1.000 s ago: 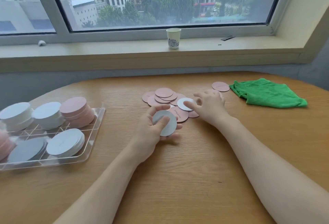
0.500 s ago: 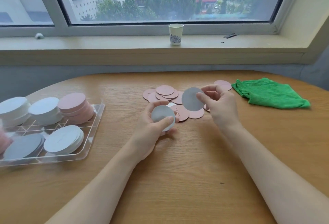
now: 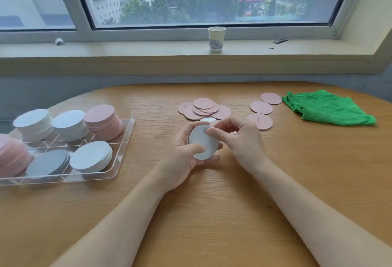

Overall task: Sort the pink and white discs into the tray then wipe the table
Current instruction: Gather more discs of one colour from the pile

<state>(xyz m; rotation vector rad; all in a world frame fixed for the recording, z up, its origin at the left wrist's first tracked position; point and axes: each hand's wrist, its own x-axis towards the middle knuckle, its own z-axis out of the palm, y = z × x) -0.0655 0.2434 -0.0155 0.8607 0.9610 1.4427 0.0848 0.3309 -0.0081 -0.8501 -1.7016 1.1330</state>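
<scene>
Gripping white discs (image 3: pixel 203 142), both hands' fingers clamped; stack count unclear; tray (image 3: pixel 125 139) cut off.

Wooden table (image 3: pixel 212 213), clear tray (image 3: pixel 125 139), pink discs (image 3: pixel 203 107), green cloth (image 3: pixel 326 107)

Two bare forearms enter from bottom of frame, one from lower left, one from lower right. No sleeves visible on either up to frame edge; both arms uncovered all the way. Left hand (image 3: pixel 186 152) and right hand (image 3: pixel 239 141) both bare: no gloves, rings, watch, wristbands or bracelets seen at wrists. Nails short, w/o visible polish as far as can be told. No marks, tape or writing on arms. Rest of person out of frame.
</scene>
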